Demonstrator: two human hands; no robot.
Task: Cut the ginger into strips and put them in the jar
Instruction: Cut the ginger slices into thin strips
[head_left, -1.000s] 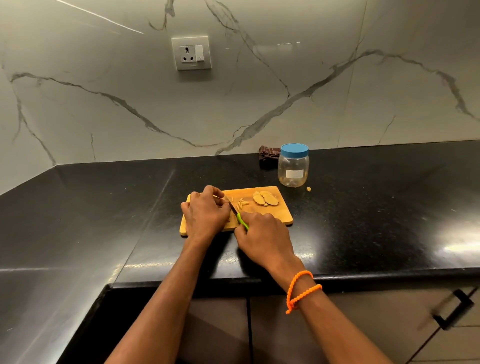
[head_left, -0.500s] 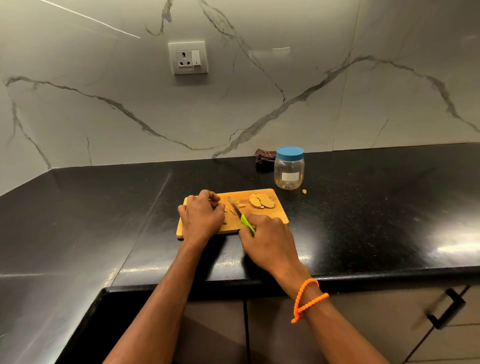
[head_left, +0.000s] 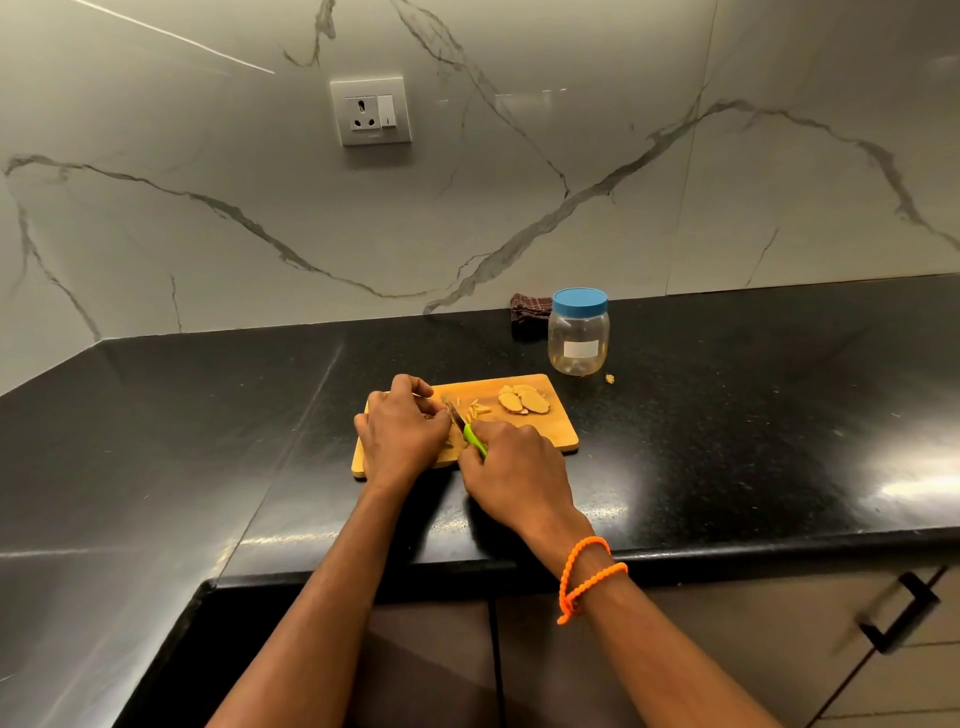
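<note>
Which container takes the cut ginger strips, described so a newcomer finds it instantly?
On the black stone counter, look just beyond the far right corner of the wooden cutting board. There stands a clear plastic jar with a white label. Its round blue lid, still on, sets it apart from the dark cloth behind it.

Both forearms are bare, no sleeves visible. An orange beaded cord bracelet (head_left: 589, 574) loops twice round the right wrist. A loose end hangs below the bracelet.

Both forearms reached forward toward twelve o'clock, converging. The left hand (head_left: 402, 435) lay knuckles-up, fingers curled under, pressing down. Just beside it at three o'clock, the right hand (head_left: 514, 475) was clenched around a knife (head_left: 470, 435), wrist angled inward.
</note>
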